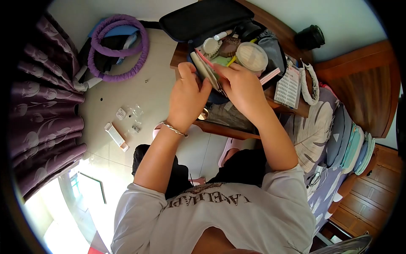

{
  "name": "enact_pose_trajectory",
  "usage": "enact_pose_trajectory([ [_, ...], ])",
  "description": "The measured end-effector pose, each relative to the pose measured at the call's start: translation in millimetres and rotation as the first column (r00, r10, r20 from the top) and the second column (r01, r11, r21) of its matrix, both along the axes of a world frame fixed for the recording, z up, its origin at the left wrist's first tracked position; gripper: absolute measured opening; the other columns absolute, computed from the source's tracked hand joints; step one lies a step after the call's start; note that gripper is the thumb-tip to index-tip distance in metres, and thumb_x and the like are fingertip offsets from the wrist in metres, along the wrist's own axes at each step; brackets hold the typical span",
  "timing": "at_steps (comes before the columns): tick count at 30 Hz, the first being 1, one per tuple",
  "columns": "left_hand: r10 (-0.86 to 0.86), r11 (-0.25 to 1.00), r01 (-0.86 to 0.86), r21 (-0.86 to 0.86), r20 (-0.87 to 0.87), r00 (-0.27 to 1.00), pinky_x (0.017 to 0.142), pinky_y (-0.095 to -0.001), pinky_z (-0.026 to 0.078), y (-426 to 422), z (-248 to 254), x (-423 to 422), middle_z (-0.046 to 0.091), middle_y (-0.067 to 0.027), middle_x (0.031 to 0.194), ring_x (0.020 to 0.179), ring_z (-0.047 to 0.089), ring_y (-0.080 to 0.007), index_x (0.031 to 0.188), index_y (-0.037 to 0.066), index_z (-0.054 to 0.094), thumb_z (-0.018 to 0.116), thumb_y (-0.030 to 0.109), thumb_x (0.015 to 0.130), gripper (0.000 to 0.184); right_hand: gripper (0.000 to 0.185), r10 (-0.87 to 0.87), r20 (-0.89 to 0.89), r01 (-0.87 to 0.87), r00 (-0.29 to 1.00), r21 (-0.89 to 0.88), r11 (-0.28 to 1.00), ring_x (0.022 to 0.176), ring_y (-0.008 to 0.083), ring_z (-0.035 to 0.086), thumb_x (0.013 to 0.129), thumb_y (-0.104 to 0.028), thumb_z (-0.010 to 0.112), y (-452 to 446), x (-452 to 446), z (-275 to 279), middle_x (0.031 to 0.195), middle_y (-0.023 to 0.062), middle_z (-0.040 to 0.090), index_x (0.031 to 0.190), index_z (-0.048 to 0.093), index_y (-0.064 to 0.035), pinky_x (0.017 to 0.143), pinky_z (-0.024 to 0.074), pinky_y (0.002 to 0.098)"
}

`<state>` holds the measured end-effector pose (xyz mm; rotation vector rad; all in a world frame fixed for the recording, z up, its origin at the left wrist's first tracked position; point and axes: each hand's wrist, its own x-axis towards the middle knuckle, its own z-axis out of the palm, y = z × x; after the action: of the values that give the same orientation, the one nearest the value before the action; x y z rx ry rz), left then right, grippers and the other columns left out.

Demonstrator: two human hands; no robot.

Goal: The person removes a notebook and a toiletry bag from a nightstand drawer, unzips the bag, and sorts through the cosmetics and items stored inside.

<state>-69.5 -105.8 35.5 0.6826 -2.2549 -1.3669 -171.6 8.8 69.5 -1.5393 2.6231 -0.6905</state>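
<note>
My left hand (184,94) and my right hand (244,88) are both closed on a flat, pale, pouch-like thing (203,70) with a pink strip along its edge. Its exact kind I cannot make out. It is held upright over the near side of an open black bag (206,19), whose lid is folded back. Inside the bag sit a round clear-lidded tub (252,56), a white tube (223,34), a white round jar (210,45) and a yellow-handled item (231,61). A pink-checked strip (270,76) sticks out beside my right hand.
The bag rests on a wooden nightstand (230,130), beside a tray of small dark pieces (288,86) and a white headband (310,84). Purple padded rings (144,55) lean at the left. A white box (116,136) lies on the floor; a bed (313,122) stands right.
</note>
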Motion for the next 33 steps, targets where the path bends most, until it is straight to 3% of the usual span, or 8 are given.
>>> enact_pose_trajectory([
  [4,0.007,0.998,-0.008,0.069,0.017,1.000,0.056,-0.0380,0.048,0,4,1,0.060,-0.0118,0.072,0.066,0.060,-0.0303,0.115,0.001,0.038,0.064,0.013,0.080,0.045,0.023,-0.044,0.093,0.047,0.995,-0.037,0.998,0.077,0.0317,0.060,0.080,-0.005,0.060,8,-5,16,0.080,0.0131,0.058,0.103,0.066,-0.0069,0.063,0.0472,0.0400],
  [6,0.115,0.864,-0.139,-0.484,-0.079,0.990,0.073,-0.0367,0.047,-4,12,2,0.062,-0.0128,0.099,0.085,0.060,-0.0259,0.128,0.003,0.044,0.063,0.012,0.082,0.050,0.021,-0.068,0.131,0.079,0.989,-0.075,0.994,0.075,0.0308,0.059,0.082,-0.005,0.060,18,-4,32,0.080,0.0127,0.057,0.102,0.066,-0.0067,0.062,0.0461,0.0388],
  [9,0.002,0.628,-0.085,-0.774,-0.108,0.994,0.094,-0.0437,0.040,-14,10,2,0.055,-0.0069,0.125,0.112,0.053,-0.0254,0.129,0.012,0.052,0.061,0.012,0.083,0.048,0.020,0.014,0.125,0.002,0.992,-0.126,0.992,0.069,0.0202,0.054,0.087,0.001,0.056,31,-1,55,0.080,0.0090,0.054,0.104,0.065,-0.0020,0.062,0.0426,0.0265],
  [18,-0.090,0.761,0.013,-0.649,-0.086,0.992,0.105,-0.0507,0.028,-10,6,5,0.052,-0.0060,0.132,0.124,0.046,-0.0260,0.125,0.010,0.054,0.062,0.012,0.082,0.044,0.016,0.012,0.113,0.014,0.993,-0.227,0.974,0.069,0.0200,0.055,0.087,0.000,0.057,36,0,51,0.080,0.0092,0.054,0.100,0.065,0.0001,0.062,0.0427,0.0265],
  [24,0.128,0.876,-0.138,-0.462,-0.054,0.990,0.093,-0.0453,0.040,-6,8,6,0.049,-0.0159,0.122,0.109,0.051,-0.0318,0.118,0.004,0.051,0.067,0.020,0.076,0.047,0.012,-0.083,0.105,0.100,0.991,-0.173,0.980,0.071,0.0320,0.058,0.084,-0.004,0.059,24,-5,31,0.084,0.0135,0.056,0.094,0.063,-0.0009,0.065,0.0460,0.0372],
  [26,0.188,0.820,-0.228,-0.526,-0.129,0.974,0.077,-0.0430,0.047,-8,7,7,0.056,-0.0146,0.104,0.095,0.057,-0.0313,0.109,0.004,0.051,0.068,0.022,0.078,0.040,0.011,-0.109,0.089,0.121,0.990,-0.148,0.981,0.073,0.0326,0.058,0.083,-0.004,0.060,17,-2,22,0.084,0.0140,0.057,0.093,0.062,-0.0014,0.065,0.0466,0.0382],
  [28,0.152,0.942,-0.105,-0.319,0.127,0.980,0.061,-0.0411,0.046,-7,8,10,0.060,-0.0167,0.078,0.069,0.060,-0.0324,0.093,0.002,0.057,0.065,0.027,0.084,0.028,0.011,-0.132,0.075,0.141,0.988,-0.123,0.982,0.075,0.0332,0.058,0.081,-0.004,0.061,9,3,9,0.083,0.0145,0.057,0.092,0.062,-0.0018,0.066,0.0471,0.0391],
  [33,0.006,0.989,0.028,-0.145,0.229,0.973,0.053,-0.0418,0.046,-9,5,5,0.061,-0.0144,0.061,0.056,0.059,-0.0345,0.072,0.001,0.059,0.064,0.031,0.083,0.032,0.023,-0.028,-0.144,0.013,0.989,-0.104,0.995,0.079,0.0308,0.058,0.073,-0.003,0.064,5,3,-13,0.082,0.0119,0.058,0.096,0.061,-0.0041,0.067,0.0470,0.0405],
])
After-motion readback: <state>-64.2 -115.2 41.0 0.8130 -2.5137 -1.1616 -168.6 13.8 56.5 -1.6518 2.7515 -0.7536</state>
